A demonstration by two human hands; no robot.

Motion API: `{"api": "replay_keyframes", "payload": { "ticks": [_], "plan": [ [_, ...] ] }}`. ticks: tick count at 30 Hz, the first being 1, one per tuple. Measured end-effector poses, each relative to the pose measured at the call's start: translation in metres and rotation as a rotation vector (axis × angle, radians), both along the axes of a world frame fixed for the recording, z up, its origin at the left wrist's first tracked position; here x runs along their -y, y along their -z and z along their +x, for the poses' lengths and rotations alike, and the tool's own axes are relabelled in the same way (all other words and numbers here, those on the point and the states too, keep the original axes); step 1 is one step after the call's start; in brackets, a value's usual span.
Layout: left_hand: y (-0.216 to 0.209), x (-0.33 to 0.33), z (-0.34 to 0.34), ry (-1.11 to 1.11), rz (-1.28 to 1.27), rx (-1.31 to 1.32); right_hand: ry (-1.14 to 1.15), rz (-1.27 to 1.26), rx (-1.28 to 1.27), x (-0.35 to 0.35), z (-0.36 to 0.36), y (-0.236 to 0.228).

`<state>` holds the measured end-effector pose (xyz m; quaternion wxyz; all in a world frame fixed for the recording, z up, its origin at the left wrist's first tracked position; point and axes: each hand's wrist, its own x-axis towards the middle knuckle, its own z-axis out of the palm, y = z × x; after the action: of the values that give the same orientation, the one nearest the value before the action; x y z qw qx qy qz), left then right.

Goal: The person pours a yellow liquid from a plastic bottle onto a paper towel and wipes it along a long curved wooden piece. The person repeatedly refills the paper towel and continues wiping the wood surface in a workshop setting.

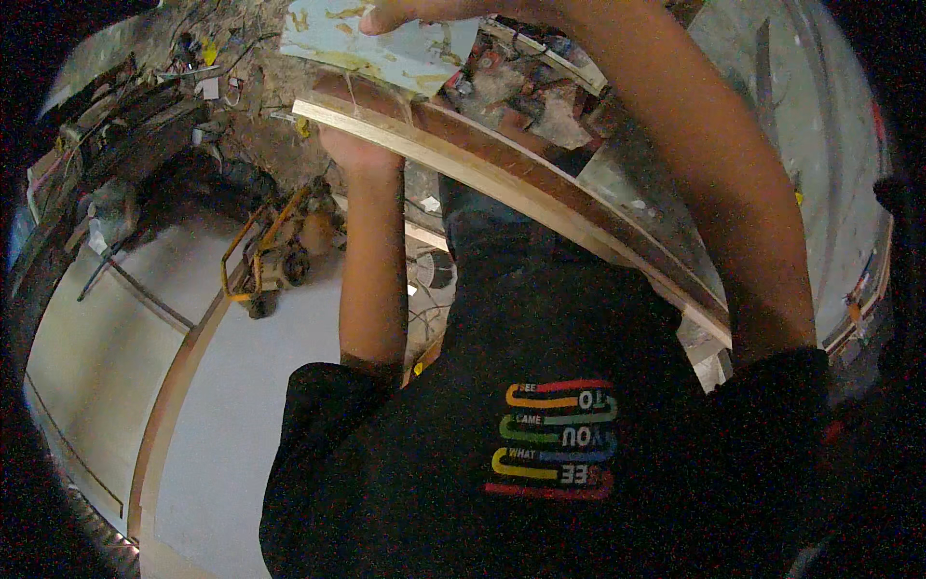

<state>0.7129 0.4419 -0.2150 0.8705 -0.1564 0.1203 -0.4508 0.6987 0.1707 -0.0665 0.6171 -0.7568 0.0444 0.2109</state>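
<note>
Grasping a stained sheet (376, 50), the right hand (439, 8) is shown; grip of left hand (359, 151), behind wooden strip (502, 183), cannot be told.

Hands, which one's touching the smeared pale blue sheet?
The right hand, at the picture's top edge, against the sheet; the left hand is lower, partly hidden by the wooden strip.

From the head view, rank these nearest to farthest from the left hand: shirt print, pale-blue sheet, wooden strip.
1. Wooden strip: crossing right at the left hand.
2. Pale-blue sheet: farther up the picture, past the strip.
3. Shirt print: well below, to the right.
</note>
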Motion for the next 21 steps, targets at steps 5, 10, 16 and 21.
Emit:
{"api": "replay_keyframes", "payload": {
  "ticks": [5, 10, 16, 21],
  "plan": [
    [0.009, 0.008, 0.001, -0.087, 0.042, -0.041, -0.495, 0.936, -0.196, 0.021, 0.015, 0.021],
    [-0.013, 0.002, -0.014, -0.175, 0.585, 0.312, 0.043, 0.327, 0.215, -0.039, 0.01, 0.038],
    [0.002, 0.045, -0.039, -0.187, 1.107, 0.195, -0.003, 0.459, 0.207, -0.012, 0.013, 0.075],
    [0.021, 0.087, -0.093, -0.138, 1.106, 0.161, 0.016, 0.476, 0.367, 0.0, -0.009, 0.114]
  ]
}}
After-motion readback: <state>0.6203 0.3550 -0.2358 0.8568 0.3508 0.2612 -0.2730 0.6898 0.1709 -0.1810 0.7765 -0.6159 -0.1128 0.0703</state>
